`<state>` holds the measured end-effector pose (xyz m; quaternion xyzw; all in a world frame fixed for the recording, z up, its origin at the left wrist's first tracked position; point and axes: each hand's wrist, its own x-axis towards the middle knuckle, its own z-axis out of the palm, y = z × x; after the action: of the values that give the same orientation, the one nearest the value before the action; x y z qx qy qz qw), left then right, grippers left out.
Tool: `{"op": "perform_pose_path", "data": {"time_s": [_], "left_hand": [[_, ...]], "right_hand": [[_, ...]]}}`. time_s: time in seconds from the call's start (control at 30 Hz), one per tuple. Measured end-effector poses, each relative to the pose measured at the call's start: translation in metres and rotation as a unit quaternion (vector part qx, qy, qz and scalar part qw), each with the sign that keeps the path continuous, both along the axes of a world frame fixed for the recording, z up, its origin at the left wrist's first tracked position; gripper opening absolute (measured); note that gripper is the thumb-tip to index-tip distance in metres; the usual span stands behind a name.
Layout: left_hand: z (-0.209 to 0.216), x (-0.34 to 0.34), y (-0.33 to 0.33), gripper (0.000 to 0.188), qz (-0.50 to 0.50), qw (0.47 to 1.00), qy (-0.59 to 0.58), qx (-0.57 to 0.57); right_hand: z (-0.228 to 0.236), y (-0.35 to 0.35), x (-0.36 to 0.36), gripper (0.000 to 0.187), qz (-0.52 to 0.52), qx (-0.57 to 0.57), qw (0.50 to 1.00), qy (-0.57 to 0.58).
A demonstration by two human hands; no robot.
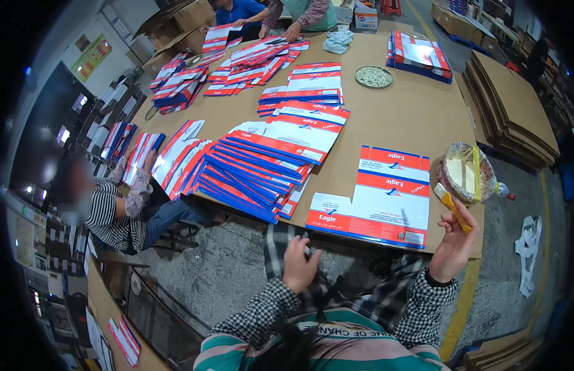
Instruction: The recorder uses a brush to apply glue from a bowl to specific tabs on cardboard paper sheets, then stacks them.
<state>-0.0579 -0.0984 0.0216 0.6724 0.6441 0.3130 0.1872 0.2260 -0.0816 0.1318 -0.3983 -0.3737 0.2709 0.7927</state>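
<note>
In my right hand (453, 247) is a brush (458, 211) with an orange-yellow handle, its pale bristles pointing up beside a plastic-lined bowl (449, 176) of white paste. A flat red, white and blue carton blank (389, 210) lies in front of me near the table edge, left of that hand. My left hand (301, 264) hovers over my lap just off the table edge, holding nothing, its fingers loosely apart. Nearest to it on the table is a fanned pile of similar flat cartons (256, 167).
More carton stacks (311, 83) cover the far and left table. A round tray (373, 77) and another stack (420, 55) sit farther back. Brown cardboard sheets (509, 105) stand right of the table. One person (123, 210) handles cartons at left; others (305, 15) work opposite.
</note>
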Motion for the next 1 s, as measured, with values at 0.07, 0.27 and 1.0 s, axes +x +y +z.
{"op": "perform_pose_path", "data": {"time_s": [0.07,0.27,1.0], "left_hand": [[0.007,-0.011,0.001,0.038,0.014,0.998,-0.059,-0.007],[0.074,-0.022,0.071,0.040,-0.014,0.993,-0.032,0.110],[0.038,-0.045,0.476,0.060,0.138,0.942,0.217,-0.216]], "right_hand": [[0.001,0.000,0.004,0.044,-0.007,0.003,1.000,0.006],[0.006,-0.002,0.013,0.047,-0.009,0.021,1.000,-0.005],[-0.004,0.149,0.018,0.044,-0.022,-0.120,0.986,-0.112]]}}
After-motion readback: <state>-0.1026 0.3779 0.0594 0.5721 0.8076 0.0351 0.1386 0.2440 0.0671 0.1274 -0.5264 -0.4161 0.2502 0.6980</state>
